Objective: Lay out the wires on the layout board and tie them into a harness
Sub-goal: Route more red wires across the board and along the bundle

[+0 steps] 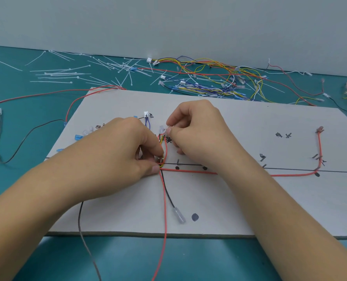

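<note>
Fingers (155, 168) of the left hand (116, 153) pinch the wire bundle (162, 162) at the junction drawn on the layout board (249, 203), likely pinning its bend; the right hand (199, 132) pinches a wire end (161, 130) just beyond them, seemingly steering it to its mark. Beyond the fingers, the teal desk (22, 102) carries loose cable ties (63, 74) and spare wires (219, 84) below a grey wall (168, 21).

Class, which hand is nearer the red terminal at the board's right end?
Right. The right hand sits left of the red terminal; the left hand lies farther left.
</note>
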{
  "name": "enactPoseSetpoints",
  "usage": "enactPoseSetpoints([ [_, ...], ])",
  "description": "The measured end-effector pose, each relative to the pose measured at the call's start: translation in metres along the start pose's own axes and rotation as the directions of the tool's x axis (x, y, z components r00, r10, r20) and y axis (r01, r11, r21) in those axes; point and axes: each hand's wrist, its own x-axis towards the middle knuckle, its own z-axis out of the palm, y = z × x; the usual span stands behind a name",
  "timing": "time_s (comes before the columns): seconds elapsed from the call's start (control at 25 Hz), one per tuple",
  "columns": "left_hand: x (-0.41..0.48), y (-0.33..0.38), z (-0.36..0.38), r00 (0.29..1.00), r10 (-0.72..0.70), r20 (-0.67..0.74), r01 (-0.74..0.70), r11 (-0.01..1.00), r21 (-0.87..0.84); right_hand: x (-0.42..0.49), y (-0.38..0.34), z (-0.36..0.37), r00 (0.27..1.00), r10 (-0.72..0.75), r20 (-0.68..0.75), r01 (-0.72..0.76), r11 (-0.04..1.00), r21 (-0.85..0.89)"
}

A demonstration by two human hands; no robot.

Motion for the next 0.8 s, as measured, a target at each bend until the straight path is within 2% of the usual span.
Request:
enactPoseSetpoints([
  [0.12, 0.002, 0.0, 0.002, 0.999, 0.001, -0.049, -0.002, 1.0, -0.014, -0.001, -0.001, -0.002, 1.0, -0.013, 0.009, 0.014, 1.0, -0.02],
  [0.28, 0.003, -0.002, 0.003, 0.997, 0.006, -0.077, -0.008, 0.999, -0.031, -0.007, -0.009, -0.016, 0.997, -0.073, 0.039, 0.078, 0.983, -0.166],
  [0.36, 0.003, -0.003, 0.003, 0.996, 0.017, -0.086, -0.022, 0.999, -0.048, -0.017, -0.014, -0.029, 0.975, -0.039, 0.218, 0.088, 0.971, -0.221],
  [0.44, 0.003, -0.003, 0.003, 0.996, 0.026, -0.089, -0.032, 0.998, -0.059, -0.028, -0.02, -0.039, 0.908, 0.021, 0.419, 0.116, 0.947, -0.3],
  [0.48, 0.004, -0.004, 0.003, 0.996, 0.027, -0.089, -0.032, 0.998, -0.059, -0.034, -0.023, -0.041, 0.881, 0.045, 0.472, 0.138, 0.928, -0.345],
  [0.64, 0.005, -0.006, 0.003, 0.996, 0.027, -0.082, -0.033, 0.997, -0.065, -0.046, -0.031, -0.041, 0.866, 0.048, 0.498, 0.199, 0.88, -0.431],
  [0.8, 0.005, -0.008, 0.002, 0.998, 0.041, -0.056, -0.045, 0.996, -0.073, -0.046, -0.03, -0.044, 0.893, 0.043, 0.448, 0.135, 0.924, -0.357],
])
